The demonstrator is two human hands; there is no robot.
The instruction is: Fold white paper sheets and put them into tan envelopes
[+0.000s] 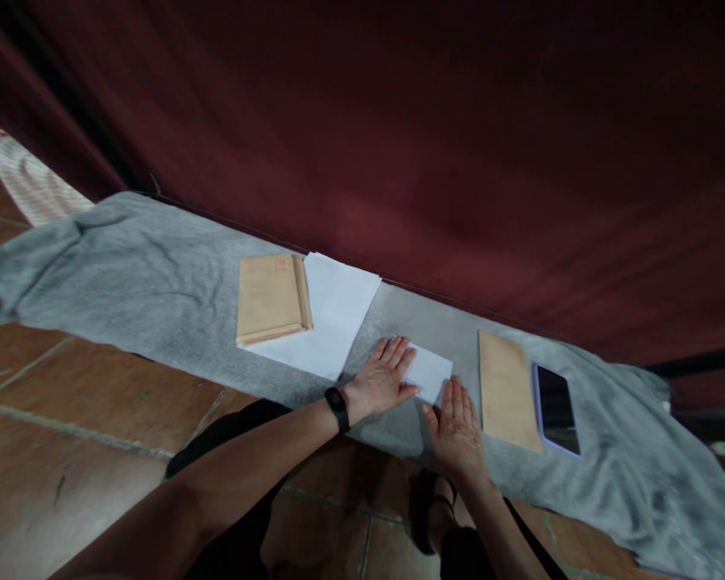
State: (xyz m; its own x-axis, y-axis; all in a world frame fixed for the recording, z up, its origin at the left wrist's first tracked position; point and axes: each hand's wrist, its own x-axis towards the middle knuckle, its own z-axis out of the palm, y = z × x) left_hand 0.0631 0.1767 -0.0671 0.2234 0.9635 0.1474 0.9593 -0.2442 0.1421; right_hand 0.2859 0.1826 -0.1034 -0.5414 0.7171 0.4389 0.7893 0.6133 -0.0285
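A long, narrow table (423,316) is covered with a wrinkled grey cloth (151,266). Directly on it lie overlapping white paper sheets (344,302), a small white folded paper (428,370), a flat tan paper envelope (507,387) and a black-screened smartphone with a purple edge (557,409).

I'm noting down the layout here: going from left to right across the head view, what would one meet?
Stack of tan paper envelopes → black wristband → left hand → small white paper piece → right hand → flat tan paper envelope → dark-screened rectangular phone with purple edge.
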